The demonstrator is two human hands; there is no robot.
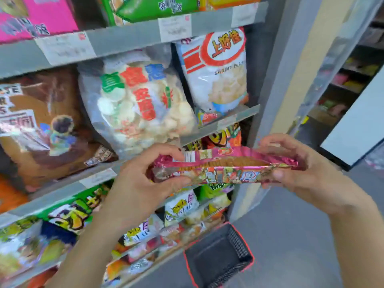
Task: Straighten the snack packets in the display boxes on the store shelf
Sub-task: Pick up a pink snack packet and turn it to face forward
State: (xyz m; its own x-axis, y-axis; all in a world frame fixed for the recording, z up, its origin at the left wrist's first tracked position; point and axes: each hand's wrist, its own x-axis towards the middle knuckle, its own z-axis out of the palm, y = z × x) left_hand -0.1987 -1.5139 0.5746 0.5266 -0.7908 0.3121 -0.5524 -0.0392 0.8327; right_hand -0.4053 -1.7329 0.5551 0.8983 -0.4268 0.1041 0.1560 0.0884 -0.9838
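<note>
A long pink snack packet [224,166] is held level in front of the shelf, at about the height of the third shelf edge. My left hand [143,181] pinches its left end between thumb and fingers. My right hand [299,165] grips its right end the same way. The packet shows a barcode near its left top and a printed strip along its lower edge. Behind and below it, small snack packets [180,206] stand in rows on the lower shelves, some leaning.
Large bags fill the shelf above: a clear bag of white crackers [137,100], a white and red shrimp-chip bag [220,69], a brown bag [41,125]. A black basket with a red rim [218,256] sits on the grey floor. A grey shelf post [270,80] stands at right.
</note>
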